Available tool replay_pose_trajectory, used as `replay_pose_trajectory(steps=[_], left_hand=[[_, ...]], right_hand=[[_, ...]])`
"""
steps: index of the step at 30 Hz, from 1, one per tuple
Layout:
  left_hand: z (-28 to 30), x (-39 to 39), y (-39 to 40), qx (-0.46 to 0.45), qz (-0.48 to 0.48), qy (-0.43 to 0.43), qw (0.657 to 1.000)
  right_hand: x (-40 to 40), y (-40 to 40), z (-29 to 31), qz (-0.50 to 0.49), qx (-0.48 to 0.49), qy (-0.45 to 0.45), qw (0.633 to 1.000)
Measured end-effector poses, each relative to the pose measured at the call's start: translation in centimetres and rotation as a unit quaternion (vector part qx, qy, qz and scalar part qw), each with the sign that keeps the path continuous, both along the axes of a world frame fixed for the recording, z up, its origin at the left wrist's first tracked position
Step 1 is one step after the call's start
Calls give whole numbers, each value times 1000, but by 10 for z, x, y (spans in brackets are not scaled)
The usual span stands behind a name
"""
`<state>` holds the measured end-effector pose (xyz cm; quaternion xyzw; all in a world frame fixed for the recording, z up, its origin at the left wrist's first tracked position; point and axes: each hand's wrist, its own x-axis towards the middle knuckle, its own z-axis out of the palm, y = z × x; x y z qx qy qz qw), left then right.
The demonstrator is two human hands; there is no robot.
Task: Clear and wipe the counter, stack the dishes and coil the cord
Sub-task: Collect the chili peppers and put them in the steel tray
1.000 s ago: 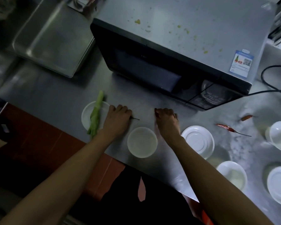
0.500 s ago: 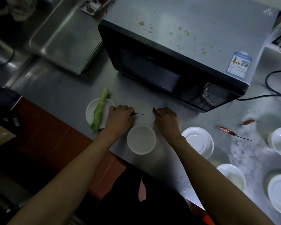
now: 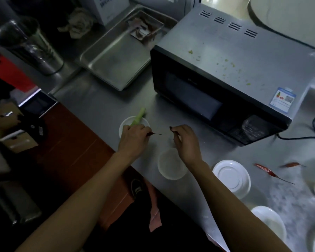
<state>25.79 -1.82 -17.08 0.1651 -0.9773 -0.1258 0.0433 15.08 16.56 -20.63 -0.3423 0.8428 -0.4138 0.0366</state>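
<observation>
View: single head-worn wide-angle camera.
Direction: forward and steeply down onto the steel counter (image 3: 105, 104).
Range: close; forearms enter from the bottom edge.
Framing: microwave (image 3: 244, 73) upper right, tray (image 3: 116, 59) upper centre-left.
Visibility: dim; far-left detail probably unreliable.

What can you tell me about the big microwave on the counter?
The microwave is a boxy oven with a grey metal top and a dark glass door. It stands upright on the steel counter, turned at an angle. Vent slots line its back edge, yellowish crumbs dot the top, and a blue-edged sticker sits near the right corner. Neither hand touches it.
</observation>
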Motion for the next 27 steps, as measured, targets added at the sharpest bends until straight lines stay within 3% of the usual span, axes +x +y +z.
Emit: replay_pose_trajectory(steps=[16,27], left_hand=[[7,100,-191,33,114,24,993],[8,98,-288,40,91,39,994]], right_hand=[[77,-202,46,78,11,72,994],[89,-289,61,46,21,108,993]])
